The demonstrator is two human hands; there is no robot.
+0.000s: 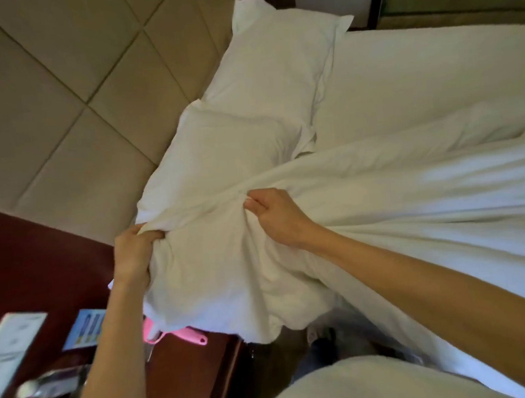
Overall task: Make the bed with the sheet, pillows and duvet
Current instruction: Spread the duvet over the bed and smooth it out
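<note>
Step in hand: duvet. I log both hands clenched on its bunched corner, left hand (137,248) and right hand (275,216); duvet (411,207) lies on the bed, overlapping the near one of the pillows (265,83). Next, I judge: draw taut, smooth flat.

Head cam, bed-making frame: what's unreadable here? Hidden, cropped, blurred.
1. Head view: near pillow, lower end hidden under the duvet.
2. Head view: left hand, fingertips buried in the bunched duvet corner; right hand, fingertips partly tucked in a fold.
3. Head view: pink object on the nightstand, partly covered by duvet and left forearm; unidentifiable.
4. Head view: white item at lower left, motion-blurred and cut by the frame edge.
</note>
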